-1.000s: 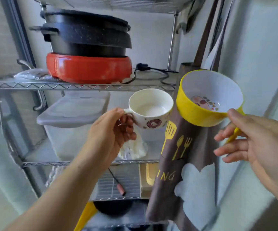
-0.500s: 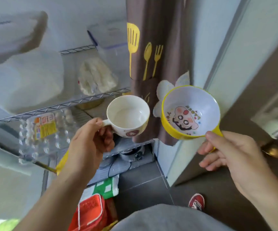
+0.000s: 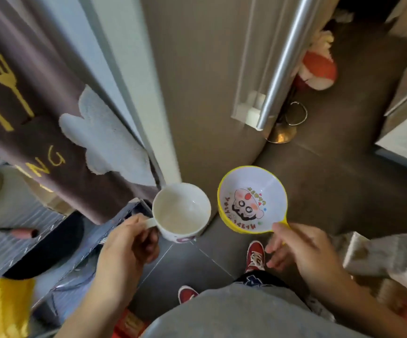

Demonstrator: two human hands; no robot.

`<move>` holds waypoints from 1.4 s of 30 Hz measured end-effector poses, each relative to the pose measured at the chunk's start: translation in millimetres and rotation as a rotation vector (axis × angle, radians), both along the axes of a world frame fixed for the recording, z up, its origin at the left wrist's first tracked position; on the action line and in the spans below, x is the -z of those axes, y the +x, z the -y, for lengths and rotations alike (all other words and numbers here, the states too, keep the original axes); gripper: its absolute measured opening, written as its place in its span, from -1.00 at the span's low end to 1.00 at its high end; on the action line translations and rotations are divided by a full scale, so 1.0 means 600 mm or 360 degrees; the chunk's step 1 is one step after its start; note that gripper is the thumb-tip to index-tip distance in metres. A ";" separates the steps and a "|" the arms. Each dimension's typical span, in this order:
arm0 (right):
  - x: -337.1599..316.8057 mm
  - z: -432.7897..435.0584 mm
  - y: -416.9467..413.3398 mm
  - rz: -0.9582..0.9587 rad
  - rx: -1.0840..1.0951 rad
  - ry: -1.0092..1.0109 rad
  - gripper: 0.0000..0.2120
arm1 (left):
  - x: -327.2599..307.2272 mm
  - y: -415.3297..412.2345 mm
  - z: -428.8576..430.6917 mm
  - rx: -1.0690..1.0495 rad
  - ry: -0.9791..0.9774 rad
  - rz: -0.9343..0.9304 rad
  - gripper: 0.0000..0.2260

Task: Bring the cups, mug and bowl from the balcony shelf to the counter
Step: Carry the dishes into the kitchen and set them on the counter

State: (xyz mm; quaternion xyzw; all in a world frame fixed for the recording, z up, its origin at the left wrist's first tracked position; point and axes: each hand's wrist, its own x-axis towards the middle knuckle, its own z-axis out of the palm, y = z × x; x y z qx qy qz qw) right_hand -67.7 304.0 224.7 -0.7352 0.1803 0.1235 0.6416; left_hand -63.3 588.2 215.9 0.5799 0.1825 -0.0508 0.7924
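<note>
mug: i am seeing the white mug [image 3: 181,211] held up in the air, low in the middle of the view. it is sitting upright with its open top facing me, and it is looking empty inside. a bit of red print is showing on its lower side.
left hand: my left hand [image 3: 126,245] is closing around the mug's handle, fingers curled tight on it.
bowl: the yellow bowl [image 3: 252,200] is hanging in the air just beside the mug, on its right, not touching it. it is white inside with a cartoon face and little letters. it is tipping a bit toward me.
right hand: my right hand [image 3: 302,250] is pinching the bowl's short yellow handle, thumb on top. the other fingers are spreading loose under it.
apron: a brown apron [image 3: 39,113] with a yellow fork and a white patch is hanging on the left, just behind the mug.
shelf: part of the wire shelf [image 3: 58,242] is showing low on the left, blurry.
door: a grey door [image 3: 204,81] with a long silver bar handle [image 3: 284,59] is standing ahead of both hands.
floor: i am looking down at dark floor tiles [image 3: 343,186] and two red shoes [image 3: 256,254] under the hands.
</note>
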 end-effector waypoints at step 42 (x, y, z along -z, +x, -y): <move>0.125 0.805 0.451 -0.0330 0.1417 -0.0053 -0.68 | 0.109 0.805 0.969 0.1052 0.0091 -0.0128 -0.53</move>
